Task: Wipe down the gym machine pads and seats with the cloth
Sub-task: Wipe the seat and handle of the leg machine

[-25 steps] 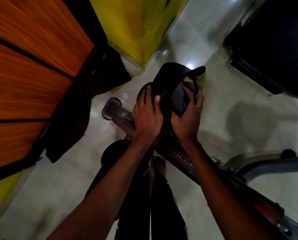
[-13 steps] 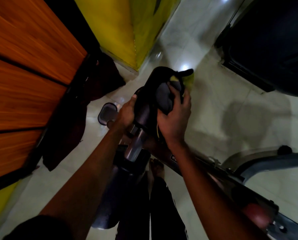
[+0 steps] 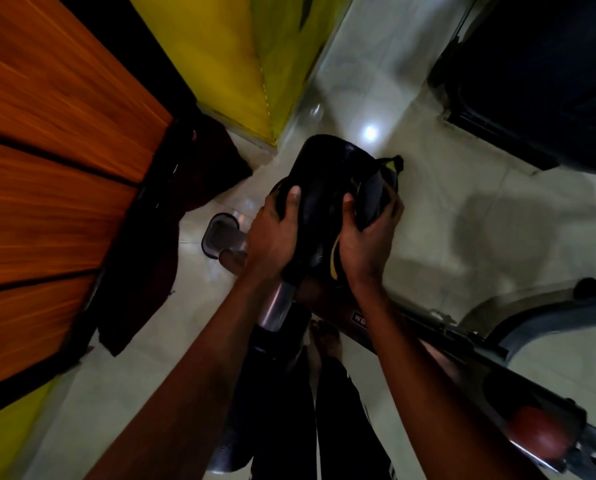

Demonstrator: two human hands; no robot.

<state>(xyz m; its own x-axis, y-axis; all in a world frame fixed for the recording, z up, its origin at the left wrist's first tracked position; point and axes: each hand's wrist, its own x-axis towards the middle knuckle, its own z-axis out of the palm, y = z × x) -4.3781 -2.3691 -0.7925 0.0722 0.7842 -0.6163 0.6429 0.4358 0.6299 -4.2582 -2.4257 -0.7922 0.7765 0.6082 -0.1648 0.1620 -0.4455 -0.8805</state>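
A black padded seat (image 3: 319, 181) of the gym machine stands on a shiny metal post (image 3: 275, 306) in the middle of the view. My left hand (image 3: 272, 237) grips the seat's left side, thumb up on the pad. My right hand (image 3: 369, 240) holds a dark cloth with yellow edging (image 3: 376, 188) pressed against the seat's right side. The machine's dark frame (image 3: 438, 344) runs from under the seat to the lower right.
An orange wooden panel (image 3: 54, 161) fills the left, with a dark maroon cloth (image 3: 172, 216) hanging beside it. A yellow wall corner (image 3: 241, 64) rises ahead. Another dark machine (image 3: 538, 74) occupies the top right. Pale glossy floor tiles (image 3: 480, 188) lie around; my bare foot (image 3: 324, 341) shows below.
My left hand has shifted from the seat's top down to its left side. The right hand with the cloth has slid along the seat's right side. The view has tilted slightly.
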